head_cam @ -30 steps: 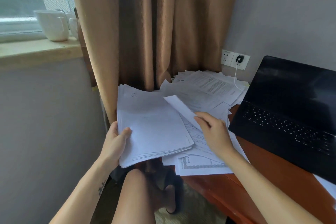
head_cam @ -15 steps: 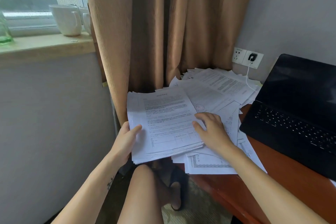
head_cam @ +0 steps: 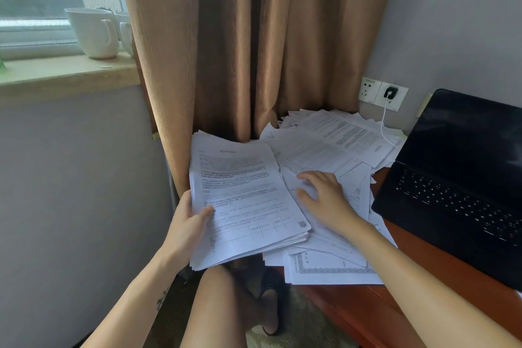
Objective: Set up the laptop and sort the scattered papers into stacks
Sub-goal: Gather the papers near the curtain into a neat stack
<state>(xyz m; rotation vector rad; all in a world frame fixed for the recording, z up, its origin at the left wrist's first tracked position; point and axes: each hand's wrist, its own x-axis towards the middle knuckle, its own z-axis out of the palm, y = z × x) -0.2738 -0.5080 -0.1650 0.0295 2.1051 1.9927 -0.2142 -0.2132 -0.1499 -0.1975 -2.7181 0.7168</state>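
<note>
A red-brown desk (head_cam: 339, 305) fills a corner between a grey wall (head_cam: 452, 22) and a tan curtain (head_cam: 254, 37). Loose papers (head_cam: 333, 144) cover its left end, beside an open, dark laptop (head_cam: 463, 178). The left hand (head_cam: 189, 223) grips a stack (head_cam: 245, 200) off the desk's edge, thumb on top. The right hand (head_cam: 324, 195) lies on the papers, fingers spread. Mugs (head_cam: 93, 32) stand on the sill (head_cam: 65, 73).
</note>
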